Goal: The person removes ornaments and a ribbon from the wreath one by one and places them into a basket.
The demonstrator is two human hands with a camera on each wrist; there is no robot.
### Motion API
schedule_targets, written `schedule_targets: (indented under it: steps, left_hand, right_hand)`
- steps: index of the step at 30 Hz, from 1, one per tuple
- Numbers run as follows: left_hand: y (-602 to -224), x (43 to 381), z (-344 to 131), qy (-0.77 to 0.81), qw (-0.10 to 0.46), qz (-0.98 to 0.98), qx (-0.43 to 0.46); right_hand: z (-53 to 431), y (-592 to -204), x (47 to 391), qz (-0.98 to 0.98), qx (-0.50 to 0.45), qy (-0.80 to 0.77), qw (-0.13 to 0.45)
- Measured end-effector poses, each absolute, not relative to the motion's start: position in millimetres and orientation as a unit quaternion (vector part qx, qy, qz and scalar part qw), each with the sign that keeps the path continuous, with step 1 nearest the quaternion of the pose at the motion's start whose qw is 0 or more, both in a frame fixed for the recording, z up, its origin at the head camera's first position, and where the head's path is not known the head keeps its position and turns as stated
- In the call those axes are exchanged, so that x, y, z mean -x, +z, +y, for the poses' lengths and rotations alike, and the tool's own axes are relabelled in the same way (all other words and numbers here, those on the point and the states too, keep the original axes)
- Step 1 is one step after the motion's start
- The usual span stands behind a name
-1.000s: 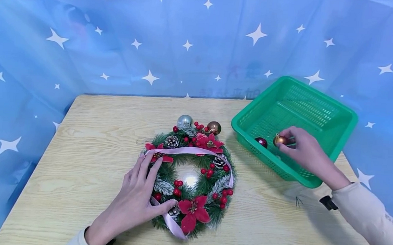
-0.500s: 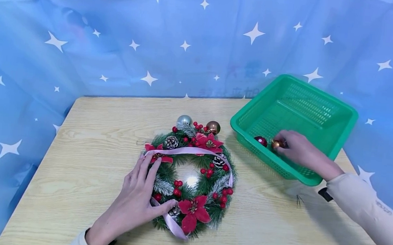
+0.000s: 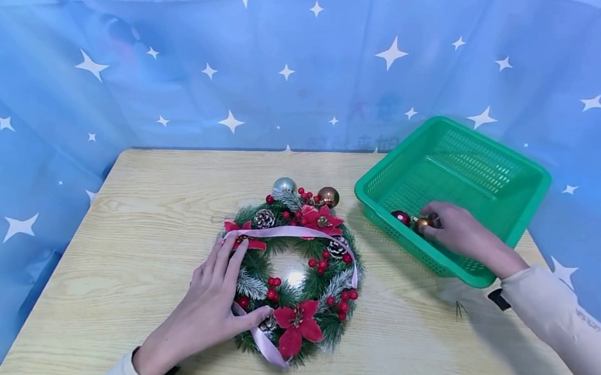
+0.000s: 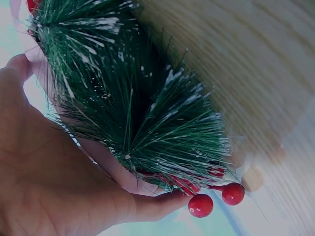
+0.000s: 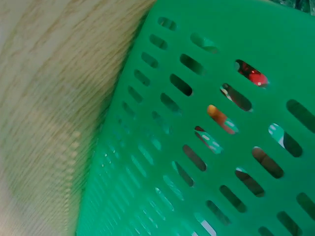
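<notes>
A green Christmas wreath point(image 3: 335, 331) with red poinsettias, berries and pinecones lies flat on the table. Across it runs a pale pink ribbon point(image 3: 292, 231). My left hand point(image 3: 207, 298) rests on the wreath's left side, fingers spread and fairly straight, the thumb by the lower pinecone. Inside the green basket point(image 3: 382, 220), my right hand point(image 3: 458, 230) pinches a gold bauble point(image 3: 422, 225) low near the front wall. A dark bauble point(image 3: 434, 220) shows partly at its fingers, and a dark red bauble point(image 3: 401, 218) lies just left. In the right wrist view, the slotted basket wall point(image 5: 162, 132) mostly hides the hand.
Behind the wreath's top edge sit a silver bauble point(image 3: 284, 186) and a bronze bauble point(image 3: 328, 197). The wooden table point(image 3: 162, 200) ends at a blue star-patterned curtain point(image 3: 287, 92). A few pine needles point(image 3: 460, 309) lie in front of the basket.
My right hand has lowered the gold bauble from above the basket floor to beside the dark red bauble. The left hand and the wreath stay in place.
</notes>
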State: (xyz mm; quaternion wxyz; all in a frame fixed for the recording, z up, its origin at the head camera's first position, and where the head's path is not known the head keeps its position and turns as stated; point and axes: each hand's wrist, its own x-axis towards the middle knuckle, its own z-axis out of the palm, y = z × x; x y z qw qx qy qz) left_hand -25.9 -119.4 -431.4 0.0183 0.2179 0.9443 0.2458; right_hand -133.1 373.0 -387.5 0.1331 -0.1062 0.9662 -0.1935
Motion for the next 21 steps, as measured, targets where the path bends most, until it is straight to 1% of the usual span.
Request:
schedule_targets:
  steps: [9, 13, 16, 21]
  left_hand:
    - [-432, 26, -120, 0.249, 0.034, 0.943, -0.219]
    - [-432, 27, -121, 0.251, 0.039, 0.941, -0.223]
    - [-432, 28, -122, 0.252, 0.035, 0.938, -0.234]
    - [-433, 31, -126, 0.248, 0.03, 0.935, -0.25]
  right_hand:
    - [371, -382, 127, 0.967, 0.097, -0.203, 0.117]
    - [369, -381, 123, 0.97, 0.095, -0.206, 0.093]
    - [364, -379, 117, 0.968, 0.099, -0.226, 0.046]
    - [348, -376, 104, 0.954, 0.127, -0.264, -0.059]
